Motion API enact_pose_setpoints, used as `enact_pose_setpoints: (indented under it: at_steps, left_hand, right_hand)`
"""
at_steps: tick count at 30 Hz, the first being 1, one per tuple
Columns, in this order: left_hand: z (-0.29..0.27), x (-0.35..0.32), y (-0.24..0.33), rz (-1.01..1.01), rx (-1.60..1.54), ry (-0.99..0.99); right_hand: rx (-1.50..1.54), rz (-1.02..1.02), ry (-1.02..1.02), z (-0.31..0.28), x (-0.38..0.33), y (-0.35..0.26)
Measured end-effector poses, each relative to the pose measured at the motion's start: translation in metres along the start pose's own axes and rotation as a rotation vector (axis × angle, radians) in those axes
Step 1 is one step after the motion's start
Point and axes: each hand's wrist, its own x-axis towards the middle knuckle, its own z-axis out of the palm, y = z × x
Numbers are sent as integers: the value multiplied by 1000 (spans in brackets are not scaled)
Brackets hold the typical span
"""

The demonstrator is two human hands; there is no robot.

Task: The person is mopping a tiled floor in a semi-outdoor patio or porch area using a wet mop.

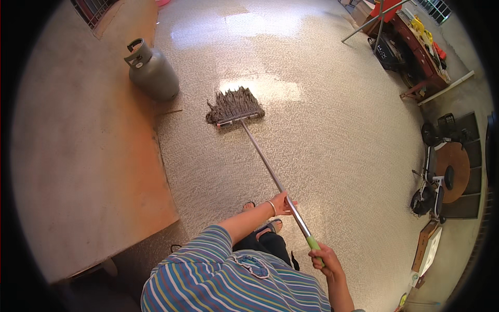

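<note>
- The left hand point(284, 204) has its fingers clamped around the smooth, silver metal mop pole point(264, 160).
- The right hand point(325, 258), nearer, is wrapped on the pole's bright-green grip point(312, 242).
- The shaggy grey-brown strand mop head point(235, 104) lies far, left of centre, on the glossy, speckled pale floor point(358, 135).
- Left: a rounded grey metal cylinder point(156, 75) and an orange-stained flat surface's edge point(165, 177).
- Right: wide room before the black-and-white two-wheeler point(431, 165).

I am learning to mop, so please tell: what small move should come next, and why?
Perhaps draw the mop gently toward the feet: its strands fan out beyond the head bar, and the left hand holds the pole, the right hand the green grip.
</note>
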Motion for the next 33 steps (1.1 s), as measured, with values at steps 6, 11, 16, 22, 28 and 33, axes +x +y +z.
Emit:
enact_pose_setpoints:
  at_steps: [6, 11, 16, 22, 28, 33]
  left_hand:
    - [52, -21, -58, -624, 68, -64]
    - [72, 2, -6, -679, 83, 18]
    - [87, 26, 103, -389, 245, 46]
    - [64, 32, 258, 289, 372, 228]
    - [57, -25, 336, 378, 219, 502]
    - [92, -8, 372, 353, 162, 514]
  right_hand:
    - [0, -13, 288, 7, -100, 41]
    - [-153, -74, 297, 6, -71, 3]
    - [-184, -112, 219, 33, 14, -94]
    - [147, -101, -103, 41, 171, -260]
    - [-2, -97, -233, 120, 343, -478]
    - [-276, -181, -292, 210, 442, -532]
